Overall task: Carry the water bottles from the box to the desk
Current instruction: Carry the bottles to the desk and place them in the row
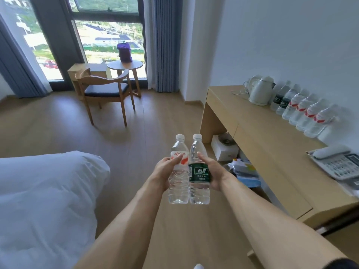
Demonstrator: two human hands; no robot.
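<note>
Left hand (163,171) gripping red-labelled bottle (178,169), right hand (212,172) — green 怡寶 bottle (199,171)

Red-and-white label on one clear bottle (178,169), dark green label on the other bottle (199,171); both caps white.

Two clear glossy plastic bottles (189,171) carry smooth printed labels. Right of them, the surface (258,136) is matt pale wood, bearing a glossy plastic kettle (260,90). The bed (42,191) is soft white cloth.
</note>
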